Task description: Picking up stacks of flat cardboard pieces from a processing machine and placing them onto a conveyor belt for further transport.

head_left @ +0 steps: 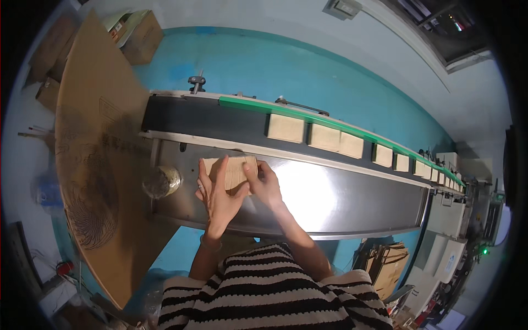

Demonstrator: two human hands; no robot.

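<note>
- Nearest: striped black-and-white top at bottom of view; both forearms rise from it toward the steel surface.
- Left hand: fingers straight and together, palm pressed flat vs. the left end of a stack of tan cardboard blanks. A ring shows on one finger, a band at the wrist.
- Right hand: curled on the right end of the same stack, thumb on the near face, fingers wrapped behind. Both hands squeeze the stack btwn them.
- Stack sits at the far-left part of the steel surface, near its far edge, just right of a roll of clear tape. Can't tell if it rests on the steel or is lifted slightly.
- Judgement on progress: one bundle gathered and being squared up; looks mid-step, not put away. Rest of the steel to the right is bare.
- Left: big printed cardboard sheet leaning upright beside the surface.
- Farther: dark conveyor belt w/ green guide rail; a row of tan blanks in batches runs off to the far right — plenty left to collect, by my read.
- Farthest: brown cartons on the blue floor, far left; grey machine at right w/ flat cardboard stacked near it.
</note>
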